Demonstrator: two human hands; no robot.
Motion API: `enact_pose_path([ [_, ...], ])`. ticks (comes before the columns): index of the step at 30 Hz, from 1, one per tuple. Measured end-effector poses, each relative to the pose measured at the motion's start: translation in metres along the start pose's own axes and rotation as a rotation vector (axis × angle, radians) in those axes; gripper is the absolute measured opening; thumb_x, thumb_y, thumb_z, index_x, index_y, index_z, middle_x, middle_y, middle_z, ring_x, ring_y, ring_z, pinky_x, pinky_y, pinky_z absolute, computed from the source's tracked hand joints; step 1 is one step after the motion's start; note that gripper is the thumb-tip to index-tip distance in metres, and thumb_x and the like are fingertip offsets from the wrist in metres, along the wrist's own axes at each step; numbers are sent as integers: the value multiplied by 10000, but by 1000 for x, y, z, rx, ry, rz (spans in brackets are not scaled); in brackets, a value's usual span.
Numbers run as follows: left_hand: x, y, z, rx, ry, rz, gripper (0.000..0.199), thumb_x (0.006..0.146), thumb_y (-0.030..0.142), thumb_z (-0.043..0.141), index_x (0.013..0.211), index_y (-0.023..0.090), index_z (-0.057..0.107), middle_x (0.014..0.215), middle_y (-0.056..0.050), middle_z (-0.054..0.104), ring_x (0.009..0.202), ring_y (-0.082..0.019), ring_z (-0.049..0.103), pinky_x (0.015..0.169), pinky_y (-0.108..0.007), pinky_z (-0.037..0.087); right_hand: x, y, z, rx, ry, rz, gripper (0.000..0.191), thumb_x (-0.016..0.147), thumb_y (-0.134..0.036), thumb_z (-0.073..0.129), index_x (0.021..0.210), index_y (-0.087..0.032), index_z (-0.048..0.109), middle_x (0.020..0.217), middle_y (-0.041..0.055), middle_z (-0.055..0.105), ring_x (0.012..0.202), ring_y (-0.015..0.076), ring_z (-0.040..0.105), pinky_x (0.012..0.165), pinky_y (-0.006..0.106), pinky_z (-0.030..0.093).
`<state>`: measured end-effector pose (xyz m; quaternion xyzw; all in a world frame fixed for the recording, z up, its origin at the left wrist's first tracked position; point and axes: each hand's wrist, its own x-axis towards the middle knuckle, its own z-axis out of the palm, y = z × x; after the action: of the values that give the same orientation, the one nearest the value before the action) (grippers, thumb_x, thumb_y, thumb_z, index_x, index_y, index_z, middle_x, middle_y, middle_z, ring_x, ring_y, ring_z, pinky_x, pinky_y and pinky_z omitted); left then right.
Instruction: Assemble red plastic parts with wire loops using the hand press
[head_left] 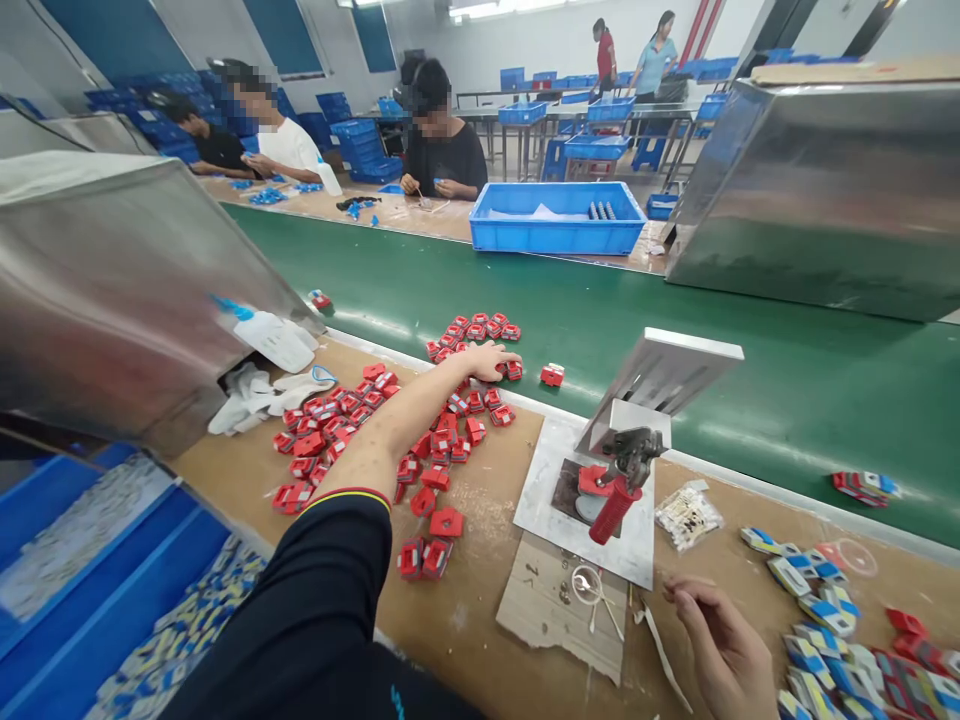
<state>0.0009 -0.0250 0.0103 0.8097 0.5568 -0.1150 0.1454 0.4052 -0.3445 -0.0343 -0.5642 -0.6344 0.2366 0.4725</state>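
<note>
Red parts point(390, 440) lie in a big heap on the brown bench point(487, 600), near the green belt point(675, 330). The left hand point(487, 360) rests flat on the heap, fingers spread open. The right hand point(724, 650) sits half curled beside a small press point(622, 480), holding nothing.

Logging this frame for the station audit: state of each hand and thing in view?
left hand: stretched out, palm down on the red parts
red parts: loose, scattered over the bench
right hand: resting on the bench, fingers curled, grip unclear
red-handled press: untouched on its metal plate
blue bin: open, nearly empty
</note>
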Motion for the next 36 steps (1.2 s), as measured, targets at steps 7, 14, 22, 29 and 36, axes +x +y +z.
enact_pose_path([
  [7,-25,23,0,-89,-103,222,649,765,401,773,1410,361,723,1244,-26,822,1107,-299,760,1000,-352,550,0,-1,0,-17,9,-26,434,978,-593,674,754,-230,757,728,80,802,659,235,800,596,259,660],
  [14,-91,50,32,-106,-151,369,585,798,376,777,1381,391,725,1399,-61,786,1300,-339,713,1099,-426,481,-2,0,-1,-15,-15,-38,394,987,-553,684,759,-240,756,730,65,805,657,225,802,594,240,654],
  [22,-96,22,-3,-502,-295,444,526,768,520,867,1257,338,801,1126,-18,848,1015,-243,793,887,-299,583,0,-2,-5,-21,-22,-72,381,999,-534,685,768,-240,757,737,58,811,670,209,808,623,213,654],
  [29,-7,-17,-42,-271,229,-412,826,942,722,562,1629,273,464,1601,-236,565,1500,-494,507,1169,-697,451,1,-6,-3,-11,-22,-74,395,1014,-543,676,776,-238,757,732,47,807,664,183,807,631,175,646],
  [36,7,-13,-5,-150,-26,-311,954,809,549,701,1686,350,386,1708,-166,459,1527,-472,491,1240,-668,396,7,-10,-2,-36,-4,-72,404,1014,-546,677,762,-240,754,712,36,807,630,176,803,607,157,638],
])
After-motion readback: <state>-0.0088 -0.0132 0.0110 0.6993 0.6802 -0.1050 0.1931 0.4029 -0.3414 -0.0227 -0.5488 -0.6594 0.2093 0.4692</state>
